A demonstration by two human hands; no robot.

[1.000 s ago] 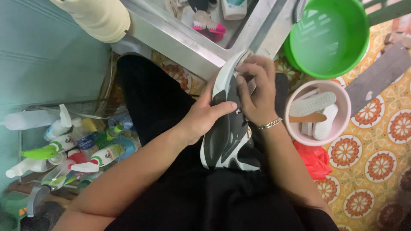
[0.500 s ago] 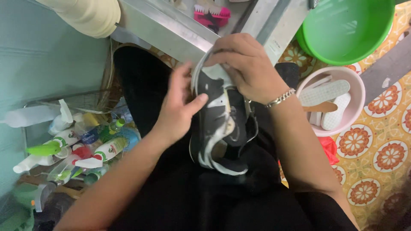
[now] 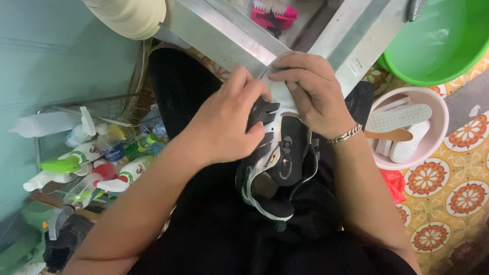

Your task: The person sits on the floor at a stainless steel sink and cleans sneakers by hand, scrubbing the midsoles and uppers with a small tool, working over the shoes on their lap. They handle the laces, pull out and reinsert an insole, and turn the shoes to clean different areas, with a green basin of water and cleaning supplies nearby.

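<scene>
Grip: both hands closed on one black-and-white lace-up sports shoe (image 3: 277, 168), which lies on the person's lap across black trousers (image 3: 214, 239), opening upward and toe pointing away toward the metal edge ahead. Left hand (image 3: 226, 127): fingers curled over the near side of the upper at the tongue and eyelet area, thumb pressing inward; this hold appears to steady the shoe against the thigh so it cannot roll. Right hand (image 3: 310, 89): fingers bent down over the toe end, pinching something there that the knuckles hide, so what exactly is pinched cannot be told; a silver chain bracelet (image 3: 345, 135) sits at that wrist. Shoe interior: dark insole visible, heel collar toward the body, a position that leaves the front of the shoe open to both hands. Surroundings: brushed-metal sink rim (image 3: 229, 38) just beyond the hands, with a pink bristle brush (image 3: 275, 12) in the basin; green round plastic basin (image 3: 438, 40) to the right; pale pink plastic bowl (image 3: 443, 122) beside the right forearm, holding white shoe insoles (image 3: 400, 117); cluster of spray bottles with green and white triggers (image 3: 86, 163) in a wire rack to the left, within arm's reach; patterned orange floor tiles (image 3: 458, 193).
</scene>
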